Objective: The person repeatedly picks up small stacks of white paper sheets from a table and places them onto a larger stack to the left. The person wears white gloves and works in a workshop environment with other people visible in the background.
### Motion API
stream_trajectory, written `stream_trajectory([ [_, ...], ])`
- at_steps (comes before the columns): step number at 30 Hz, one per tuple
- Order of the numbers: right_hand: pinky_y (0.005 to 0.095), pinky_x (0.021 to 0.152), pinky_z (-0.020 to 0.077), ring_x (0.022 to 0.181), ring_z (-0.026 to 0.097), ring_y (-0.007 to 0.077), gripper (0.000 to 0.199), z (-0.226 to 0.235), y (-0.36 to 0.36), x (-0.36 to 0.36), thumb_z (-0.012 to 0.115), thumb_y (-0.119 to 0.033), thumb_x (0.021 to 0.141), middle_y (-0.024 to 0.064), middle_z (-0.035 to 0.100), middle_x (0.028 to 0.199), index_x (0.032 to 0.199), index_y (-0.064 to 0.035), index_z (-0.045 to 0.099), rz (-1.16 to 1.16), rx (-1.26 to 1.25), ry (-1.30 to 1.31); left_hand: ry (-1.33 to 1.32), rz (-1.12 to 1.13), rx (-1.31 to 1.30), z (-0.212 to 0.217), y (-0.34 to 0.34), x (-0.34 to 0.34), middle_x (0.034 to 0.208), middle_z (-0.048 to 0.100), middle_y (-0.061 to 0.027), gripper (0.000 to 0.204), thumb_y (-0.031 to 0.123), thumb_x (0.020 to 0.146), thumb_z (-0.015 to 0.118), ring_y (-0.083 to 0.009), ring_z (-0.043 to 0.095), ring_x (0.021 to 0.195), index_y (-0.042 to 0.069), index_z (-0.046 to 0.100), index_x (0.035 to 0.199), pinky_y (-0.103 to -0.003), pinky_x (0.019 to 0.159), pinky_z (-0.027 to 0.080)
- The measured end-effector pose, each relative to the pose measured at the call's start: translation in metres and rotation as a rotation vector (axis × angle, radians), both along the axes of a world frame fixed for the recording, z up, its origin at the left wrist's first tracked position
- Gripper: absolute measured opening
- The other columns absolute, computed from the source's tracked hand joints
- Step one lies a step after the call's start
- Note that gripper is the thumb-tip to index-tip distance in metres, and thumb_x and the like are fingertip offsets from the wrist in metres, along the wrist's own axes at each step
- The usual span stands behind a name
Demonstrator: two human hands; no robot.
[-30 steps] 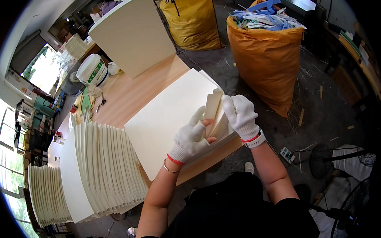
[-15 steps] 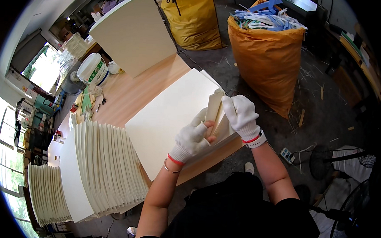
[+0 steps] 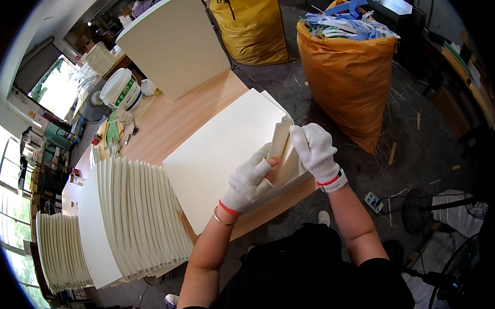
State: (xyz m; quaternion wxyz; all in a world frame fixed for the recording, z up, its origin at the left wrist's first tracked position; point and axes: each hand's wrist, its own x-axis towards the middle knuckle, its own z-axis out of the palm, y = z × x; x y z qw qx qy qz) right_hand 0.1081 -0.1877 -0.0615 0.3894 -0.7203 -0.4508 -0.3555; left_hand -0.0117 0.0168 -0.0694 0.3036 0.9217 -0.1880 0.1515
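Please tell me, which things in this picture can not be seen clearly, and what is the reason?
Head view only:
- Folded cream piece: its lower part is hidden by the left hand and the right hand.
- Fingertips of both hands: covered by white gloves and tucked against the piece.
- Large cream sheet: its near right corner is hidden under the hands.
- Fanned sheet stack: count too fine to tell.
- Orange sack: contents only partly visible.

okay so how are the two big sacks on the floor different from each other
The orange sack stands open, stuffed with blue and white strips above its rim; the yellow sack is tied shut, its contents hidden. The orange sack stands nearer the hands, just past the table corner; the yellow sack stands farther back. Both are large, full, upright on the floor.
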Motion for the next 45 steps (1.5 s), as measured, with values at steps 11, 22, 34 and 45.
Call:
stream_trajectory([
  [11,0.0405,0.057,0.0453,0.066,0.057,0.0305,0.023,-0.006,-0.006,0.007,0.065,-0.003,0.094,0.0119,0.058,0.079,0.116,0.0018,0.068,0.139,0.0,-0.114,-0.021,0.083,-0.072,0.006,-0.007,-0.007,0.156,0.05,-0.0261,0.033,0.014,0.085,0.08,-0.0405,0.075,0.098,0.014,0.068,0.116,-0.041,0.082,0.062],
  [22,0.0399,0.054,0.0455,0.066,0.058,0.0293,0.032,-0.015,-0.008,0.009,0.067,0.0,0.087,0.0119,0.057,0.08,0.119,0.0048,0.065,0.0,-0.066,-0.202,0.008,0.085,0.021,0.009,-0.005,0.002,0.157,0.05,-0.025,0.029,0.015,0.085,0.079,-0.0416,0.069,0.117,0.01,0.069,0.113,-0.044,0.089,0.061],
  [34,0.0407,0.059,0.0498,0.07,0.06,0.0306,0.033,-0.005,-0.006,0.009,0.067,0.0,0.089,0.012,0.057,0.081,0.121,0.0047,0.065,0.163,0.0,-0.193,-0.087,0.077,0.047,-0.003,-0.004,-0.001,0.158,0.047,-0.0286,0.054,0.008,0.088,0.071,-0.0421,0.07,0.115,0.018,0.065,0.141,-0.043,0.089,0.061],
  [45,0.041,0.058,0.0476,0.067,0.059,0.03,0.029,-0.015,-0.004,0.006,0.066,-0.001,0.091,0.0121,0.058,0.08,0.12,0.0037,0.066,-0.013,-0.057,-0.168,0.032,0.116,-0.085,-0.006,-0.007,0.0,0.167,0.035,-0.026,0.05,0.025,0.074,0.092,-0.0413,0.069,0.119,0.021,0.074,0.121,-0.044,0.093,0.06],
])
